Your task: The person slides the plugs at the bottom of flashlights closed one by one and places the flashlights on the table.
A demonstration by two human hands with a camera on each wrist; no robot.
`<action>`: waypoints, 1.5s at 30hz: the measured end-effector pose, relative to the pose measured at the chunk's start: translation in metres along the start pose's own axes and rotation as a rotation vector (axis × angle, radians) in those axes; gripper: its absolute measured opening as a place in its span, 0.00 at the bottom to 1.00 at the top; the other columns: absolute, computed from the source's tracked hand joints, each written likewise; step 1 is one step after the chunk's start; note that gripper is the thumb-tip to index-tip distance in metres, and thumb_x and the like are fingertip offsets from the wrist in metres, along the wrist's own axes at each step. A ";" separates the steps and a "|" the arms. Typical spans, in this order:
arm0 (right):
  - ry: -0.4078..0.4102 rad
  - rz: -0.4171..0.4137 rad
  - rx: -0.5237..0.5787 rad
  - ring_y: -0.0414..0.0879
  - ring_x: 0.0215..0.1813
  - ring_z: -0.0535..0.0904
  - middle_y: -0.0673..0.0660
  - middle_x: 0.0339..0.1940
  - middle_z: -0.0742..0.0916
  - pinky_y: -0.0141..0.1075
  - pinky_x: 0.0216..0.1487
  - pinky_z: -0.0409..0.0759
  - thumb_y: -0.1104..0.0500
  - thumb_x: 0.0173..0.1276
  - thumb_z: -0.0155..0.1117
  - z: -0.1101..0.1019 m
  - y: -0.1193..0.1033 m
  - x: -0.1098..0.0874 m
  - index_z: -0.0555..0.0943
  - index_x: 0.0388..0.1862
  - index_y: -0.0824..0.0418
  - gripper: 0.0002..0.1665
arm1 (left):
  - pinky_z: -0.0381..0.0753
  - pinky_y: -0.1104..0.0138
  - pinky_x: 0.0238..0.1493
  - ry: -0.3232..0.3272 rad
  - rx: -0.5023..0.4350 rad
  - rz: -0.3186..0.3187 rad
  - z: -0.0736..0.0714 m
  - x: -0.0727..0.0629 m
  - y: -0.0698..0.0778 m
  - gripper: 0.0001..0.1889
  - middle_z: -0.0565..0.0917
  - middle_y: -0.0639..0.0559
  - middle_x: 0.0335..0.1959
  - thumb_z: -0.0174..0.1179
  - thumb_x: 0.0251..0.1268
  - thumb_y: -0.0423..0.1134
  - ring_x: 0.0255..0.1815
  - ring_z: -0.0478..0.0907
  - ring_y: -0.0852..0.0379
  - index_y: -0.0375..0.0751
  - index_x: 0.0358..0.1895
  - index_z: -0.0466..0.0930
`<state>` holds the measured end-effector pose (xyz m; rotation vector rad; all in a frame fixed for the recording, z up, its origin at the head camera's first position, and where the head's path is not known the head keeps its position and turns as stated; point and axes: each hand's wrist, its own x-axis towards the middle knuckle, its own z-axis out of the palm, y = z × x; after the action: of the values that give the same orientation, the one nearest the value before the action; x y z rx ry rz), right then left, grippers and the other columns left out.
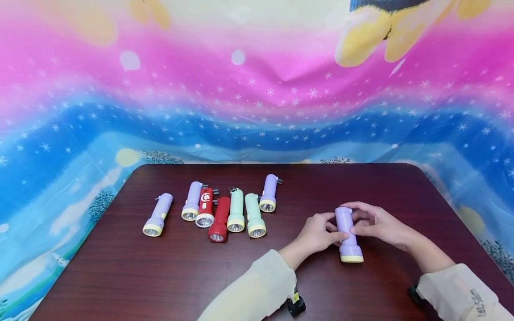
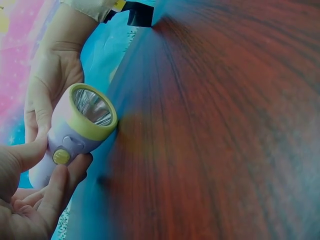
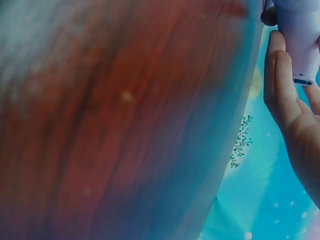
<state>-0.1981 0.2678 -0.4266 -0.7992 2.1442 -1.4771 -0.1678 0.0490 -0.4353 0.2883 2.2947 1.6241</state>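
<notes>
Both my hands hold a purple flashlight [image 1: 346, 229] with a pale yellow rim, over the right part of the table. My left hand [image 1: 319, 232] pinches its body low from the left. With thumb and fingers, my right hand [image 1: 375, 223] grips its upper end from the right. The left wrist view shows the reflector [image 2: 93, 107] and a round yellow button [image 2: 61, 156] facing that camera, with left fingertips beside the button. A dark slot [image 3: 302, 81] marks the tail end in the right wrist view.
On the dark wood table [image 1: 160, 276], several flashlights lie to the left: purple [image 1: 158, 215], red with a white rim [image 1: 205, 207], all red [image 1: 219, 218], and green [image 1: 236, 209]. Another purple one [image 1: 268, 192] lies farther back. A printed cloth [image 1: 257, 102] hangs behind the table.
</notes>
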 end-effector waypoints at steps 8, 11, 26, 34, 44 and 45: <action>-0.008 0.020 -0.012 0.45 0.42 0.85 0.61 0.48 0.84 0.34 0.45 0.84 0.68 0.71 0.60 -0.001 0.003 0.003 0.60 0.71 0.72 0.33 | 0.81 0.77 0.35 0.035 0.059 -0.017 0.001 0.000 0.000 0.33 0.90 0.49 0.36 0.72 0.59 0.39 0.31 0.86 0.64 0.38 0.68 0.72; -0.003 0.022 -0.025 0.44 0.41 0.86 0.64 0.47 0.84 0.34 0.44 0.84 0.68 0.70 0.61 -0.002 0.003 0.003 0.60 0.70 0.73 0.33 | 0.80 0.78 0.37 0.026 0.104 -0.009 0.000 0.001 0.000 0.33 0.90 0.51 0.36 0.72 0.59 0.40 0.31 0.85 0.66 0.38 0.67 0.73; 0.039 0.094 -0.145 0.38 0.42 0.81 0.65 0.44 0.84 0.31 0.40 0.82 0.64 0.68 0.65 -0.003 0.001 0.002 0.64 0.69 0.77 0.35 | 0.77 0.77 0.31 0.018 0.152 -0.039 0.001 0.001 0.003 0.30 0.83 0.57 0.28 0.72 0.59 0.41 0.23 0.79 0.66 0.37 0.65 0.75; 0.041 0.142 -0.149 0.36 0.43 0.81 0.68 0.47 0.84 0.31 0.42 0.83 0.63 0.68 0.66 -0.002 0.000 0.004 0.63 0.70 0.78 0.38 | 0.76 0.76 0.26 0.027 0.116 -0.058 0.004 0.002 0.000 0.24 0.83 0.54 0.23 0.71 0.59 0.40 0.20 0.83 0.60 0.37 0.59 0.79; 0.031 0.097 -0.157 0.39 0.40 0.86 0.69 0.45 0.85 0.30 0.42 0.83 0.64 0.67 0.66 -0.004 0.001 0.006 0.64 0.69 0.78 0.37 | 0.77 0.74 0.24 0.008 0.021 -0.111 0.005 0.003 -0.002 0.15 0.84 0.47 0.18 0.71 0.60 0.38 0.19 0.86 0.54 0.38 0.48 0.82; 0.031 0.094 -0.162 0.40 0.39 0.86 0.69 0.45 0.85 0.30 0.43 0.83 0.64 0.67 0.66 -0.004 0.001 0.006 0.64 0.69 0.78 0.37 | 0.76 0.74 0.24 0.003 0.017 -0.116 0.005 0.003 -0.002 0.17 0.83 0.47 0.17 0.71 0.60 0.39 0.19 0.86 0.54 0.38 0.51 0.82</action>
<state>-0.2052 0.2667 -0.4260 -0.7228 2.3144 -1.2906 -0.1689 0.0539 -0.4390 0.1530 2.2839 1.5495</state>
